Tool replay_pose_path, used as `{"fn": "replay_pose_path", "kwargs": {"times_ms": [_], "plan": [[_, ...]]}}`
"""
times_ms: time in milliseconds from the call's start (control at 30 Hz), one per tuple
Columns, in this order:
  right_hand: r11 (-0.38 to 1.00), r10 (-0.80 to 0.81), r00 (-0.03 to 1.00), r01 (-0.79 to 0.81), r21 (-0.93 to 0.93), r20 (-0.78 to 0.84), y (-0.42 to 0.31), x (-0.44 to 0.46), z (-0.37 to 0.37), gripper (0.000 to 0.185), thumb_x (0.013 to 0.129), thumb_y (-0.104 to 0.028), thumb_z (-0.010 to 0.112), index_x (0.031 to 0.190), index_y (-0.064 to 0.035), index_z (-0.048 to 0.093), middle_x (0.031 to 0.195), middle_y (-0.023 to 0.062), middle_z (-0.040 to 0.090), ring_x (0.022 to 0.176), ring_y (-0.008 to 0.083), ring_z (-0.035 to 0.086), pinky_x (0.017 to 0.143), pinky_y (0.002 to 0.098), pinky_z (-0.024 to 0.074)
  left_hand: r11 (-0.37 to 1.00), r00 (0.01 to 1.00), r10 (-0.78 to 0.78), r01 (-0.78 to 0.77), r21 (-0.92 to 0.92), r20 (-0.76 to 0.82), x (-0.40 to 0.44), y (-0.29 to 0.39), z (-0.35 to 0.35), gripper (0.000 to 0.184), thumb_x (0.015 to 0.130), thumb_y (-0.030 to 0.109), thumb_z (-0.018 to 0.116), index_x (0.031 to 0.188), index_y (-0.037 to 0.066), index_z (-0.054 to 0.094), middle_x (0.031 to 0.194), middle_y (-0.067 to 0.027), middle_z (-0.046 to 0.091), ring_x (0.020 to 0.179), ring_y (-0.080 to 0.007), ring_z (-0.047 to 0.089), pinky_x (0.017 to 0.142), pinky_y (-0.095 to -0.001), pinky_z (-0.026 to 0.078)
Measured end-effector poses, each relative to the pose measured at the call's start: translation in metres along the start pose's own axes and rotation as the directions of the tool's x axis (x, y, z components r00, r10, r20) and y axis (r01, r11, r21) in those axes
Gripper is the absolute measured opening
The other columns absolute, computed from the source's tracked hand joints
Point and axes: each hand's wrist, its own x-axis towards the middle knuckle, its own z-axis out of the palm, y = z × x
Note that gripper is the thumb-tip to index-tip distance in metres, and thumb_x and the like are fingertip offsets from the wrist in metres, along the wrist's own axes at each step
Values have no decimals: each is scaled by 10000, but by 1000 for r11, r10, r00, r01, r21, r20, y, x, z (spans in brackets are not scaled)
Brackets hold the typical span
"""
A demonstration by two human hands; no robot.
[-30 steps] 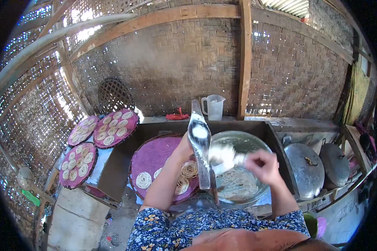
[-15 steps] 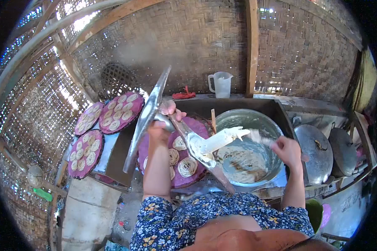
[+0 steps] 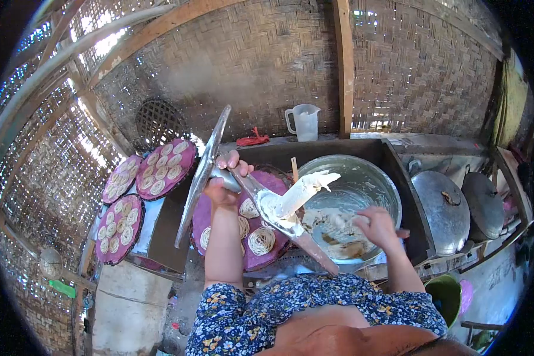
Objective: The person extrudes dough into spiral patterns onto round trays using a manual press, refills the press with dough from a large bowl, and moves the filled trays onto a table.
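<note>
My left hand (image 3: 224, 178) is wrapped round a hand press, near the joint between its metal bar (image 3: 203, 178) and its long flat handle (image 3: 314, 252). The press is tilted, and a cylinder of white dough (image 3: 299, 196) sticks out of it, ragged at the tip. My right hand (image 3: 381, 230) is low over the large metal basin (image 3: 391, 190), beside the sticky white dough (image 3: 332, 222) inside. Dough seems to coat its fingers, which are blurred, so their closing is unclear. Below the press lies a round purple mat (image 3: 204, 204) bearing coiled noodle-like dough (image 3: 261, 240).
More purple mats with dough coils (image 3: 166, 169) are at the left. A clear plastic jug (image 3: 305, 123) and a red plastic bag (image 3: 253, 140) are along the back ledge. A stick (image 3: 295, 169) leans at the basin. Large metal lids (image 3: 439, 210) stand at the right.
My right hand has moved down and left, from beside the dough's tip to low over the basin. The press in my left hand has tilted, its dough tip now higher and further left.
</note>
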Motion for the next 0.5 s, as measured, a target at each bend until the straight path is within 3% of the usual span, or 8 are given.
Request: {"fn": "replay_pose_path", "kwargs": {"times_ms": [33,100,167,233,333,367,400,500], "plan": [[951,-80,997,73,299,12,-14,2,7,441,785,-439,564,1062,-98,603,973,177,607,914,264,586,759,357,474,999,999,-6,7,-35,38,3,-4,2,302,598,186,683,830,126,498,827,-36,406,734,-245,509,835,-473,456],[168,-356,888,-246,955,291,-55,5,26,576,814,-495,498,1256,-131,444,1075,239,549,971,335,553,830,404,452,989,988,-16,38,-144,152,14,-22,9,285,603,140,675,831,135,504,846,-33,407,748,-236,505,861,-458,440],[-305,-527,739,-625,719,419,-104,-2,40,698,800,-596,435,1274,-85,388,1062,282,530,909,375,572,744,422,494,966,974,-24,81,-247,223,19,-39,20,326,573,103,701,848,70,531,815,-62,424,790,-318,564,857,-508,454],[-346,-758,512,-841,416,405,-117,5,38,870,717,-721,389,1154,31,437,931,240,546,628,264,545,461,332,441,975,920,-61,139,-175,387,25,-42,31,348,647,150,704,959,88,564,945,-71,466,927,-324,555,864,-469,453],[-264,-903,421,-695,669,81,-108,22,37,915,688,-744,394,1107,69,445,733,144,527,489,167,491,371,216,355,928,905,-316,357,105,-286,15,-6,84,436,691,210,703,1060,51,534,1145,-154,472,1042,-334,513,891,-472,427],[-331,-813,554,-691,642,177,-96,22,32,954,668,-719,492,1135,107,397,800,141,558,533,167,528,361,225,390,672,966,-226,248,698,-125,4,-10,56,522,743,309,656,1134,7,486,1289,-182,394,1131,-320,456,920,-459,393],[-316,-666,725,-488,814,176,-98,19,14,934,664,-676,541,1161,96,369,816,136,557,527,144,523,371,226,401,555,912,-305,-64,829,274,-2,-2,31,551,737,315,668,1141,-8,480,1264,-158,436,1166,-284,427,935,-436,371],[-87,-441,890,-169,982,114,-95,32,-18,909,662,-515,656,1255,58,272,923,138,530,580,133,527,389,219,413,561,929,-367,186,807,41,-32,-4,50,582,574,155,784,1076,20,523,1106,-129,556,1025,-212,526,876,-354,419]]}}
